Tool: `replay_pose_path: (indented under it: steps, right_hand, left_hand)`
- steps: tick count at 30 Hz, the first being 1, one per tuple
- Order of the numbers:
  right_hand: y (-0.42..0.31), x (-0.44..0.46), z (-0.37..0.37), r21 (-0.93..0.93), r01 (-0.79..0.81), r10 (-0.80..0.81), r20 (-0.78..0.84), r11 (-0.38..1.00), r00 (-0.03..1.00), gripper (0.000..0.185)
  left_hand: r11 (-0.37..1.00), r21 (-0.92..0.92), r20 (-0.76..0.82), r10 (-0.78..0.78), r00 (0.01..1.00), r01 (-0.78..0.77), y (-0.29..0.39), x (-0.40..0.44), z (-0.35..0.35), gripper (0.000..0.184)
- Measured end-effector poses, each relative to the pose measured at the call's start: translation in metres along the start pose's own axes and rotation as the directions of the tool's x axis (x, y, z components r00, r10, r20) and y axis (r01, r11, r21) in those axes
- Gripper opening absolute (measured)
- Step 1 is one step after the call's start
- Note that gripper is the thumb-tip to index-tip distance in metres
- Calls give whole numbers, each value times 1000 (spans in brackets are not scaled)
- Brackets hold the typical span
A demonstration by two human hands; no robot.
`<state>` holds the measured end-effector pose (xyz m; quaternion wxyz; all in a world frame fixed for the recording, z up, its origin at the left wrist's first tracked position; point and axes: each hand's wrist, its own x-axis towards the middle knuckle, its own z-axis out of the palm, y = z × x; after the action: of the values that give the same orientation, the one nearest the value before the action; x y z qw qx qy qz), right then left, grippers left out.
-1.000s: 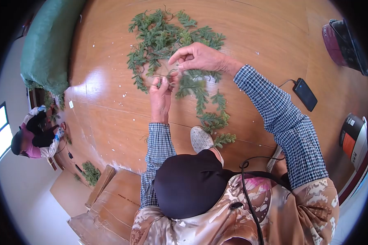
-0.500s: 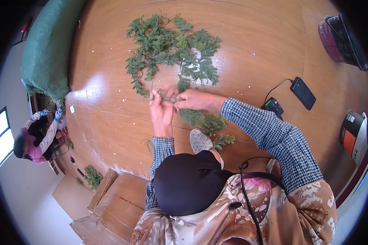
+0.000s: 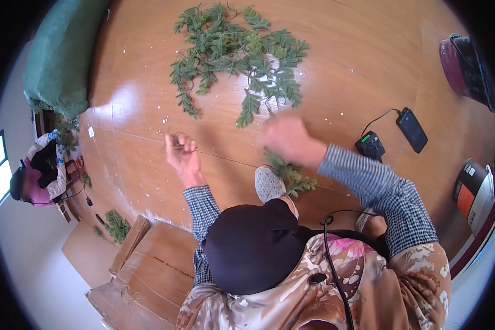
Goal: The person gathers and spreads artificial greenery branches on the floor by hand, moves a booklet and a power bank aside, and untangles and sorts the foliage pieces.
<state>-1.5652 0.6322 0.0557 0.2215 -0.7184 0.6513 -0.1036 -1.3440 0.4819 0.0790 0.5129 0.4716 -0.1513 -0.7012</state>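
My left hand (image 3: 183,158) is raised over the floor with its fingers curled in a pinch. A thin dark strand shows at its fingertips, too small to make out. My right hand (image 3: 291,137) is smeared by motion, and its fingers cannot be read. It passes above a green artificial leaf sprig (image 3: 294,180) beside my shoe, whose upper end the hand partly hides. Farther forward, a loose pile of green artificial leaf sprigs (image 3: 220,52) lies spread on the wooden floor (image 3: 143,110).
A full green sack (image 3: 63,55) lies at the left, near another person (image 3: 44,170). Cardboard boxes (image 3: 154,269) stand lower left. On the right are a phone-like black device (image 3: 411,130) cabled to a small black unit (image 3: 370,146), a dark bucket (image 3: 467,71) and another container (image 3: 473,190).
My hands were together over greenery and have parted. The left moved left and slightly down, the right moved to the right. The view shifted slightly.
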Motion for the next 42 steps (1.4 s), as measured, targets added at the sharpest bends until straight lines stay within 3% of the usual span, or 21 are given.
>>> replay_pose_path:
  steps: [1,3,6,9,10,12,15,18,22,25,26,27,29,30,33,34,37,38,40,42]
  right_hand:
    - [16,15,-7,-62,-194,194,-12,979,981,28]
    - [48,33,-3,-10,-379,364,-256,925,896,25]
    - [70,42,7,69,-546,537,116,835,835,23]
    - [75,40,10,133,-617,595,173,776,785,29]
    - [77,34,12,461,-602,558,244,652,793,26]
    - [83,20,10,894,-424,438,326,147,838,21]
    - [87,8,-9,855,-435,352,328,284,876,16]
    - [91,5,-23,949,-238,261,181,208,948,16]
    - [85,5,-49,917,-74,188,-2,393,982,13]
    - [76,6,-75,868,-22,157,-65,496,985,11]
    - [72,8,-88,839,-21,147,-70,543,987,9]
    - [69,10,-94,808,-22,136,-72,589,988,8]
    - [69,19,-97,861,20,171,-123,507,977,15]
    - [71,25,-99,884,42,193,-148,466,970,18]
    - [73,37,-105,792,46,139,-164,609,977,16]
    - [78,42,-102,774,19,88,-97,633,991,23]
    - [75,52,-85,938,81,89,-118,337,989,31]
    - [72,50,-79,986,63,43,-71,154,997,36]
    - [66,46,-69,991,-50,-123,65,122,990,36]
    - [58,44,-55,974,-178,-173,201,141,964,35]
  left_hand:
    - [999,42,45,-18,999,17,-8,1,-6,14]
    - [993,112,148,-56,987,39,-27,9,-17,12]
    - [972,201,302,-184,935,126,-44,1,-3,13]
    - [870,482,189,-216,958,101,-56,-12,21,26]
    - [854,519,290,-222,931,42,-58,-10,19,26]
    - [823,568,333,-220,917,-9,-59,-14,27,25]
    - [776,625,381,-206,901,-87,-62,-20,40,23]
    - [752,638,438,-175,882,-168,-65,-26,56,24]
    - [752,553,527,17,850,-358,-60,-38,75,29]
    - [598,574,667,54,743,-559,-50,-41,101,34]
    - [550,652,664,-81,743,-522,-47,-42,107,37]
    - [595,683,637,-200,745,-424,-44,-41,110,37]
    - [640,739,573,-434,695,-210,-45,-38,117,36]
    - [686,701,597,-416,686,-195,-50,-36,115,35]
    - [849,526,669,-378,639,-48,-59,-36,112,30]
    - [843,537,654,-384,652,-42,-59,-37,113,28]
    - [854,521,619,-372,692,-7,-57,-36,114,21]
    - [874,485,611,-355,707,20,-58,-32,109,19]
    - [871,492,583,-329,743,0,-56,-31,108,15]
    - [861,507,519,-267,812,-42,-55,-28,104,15]
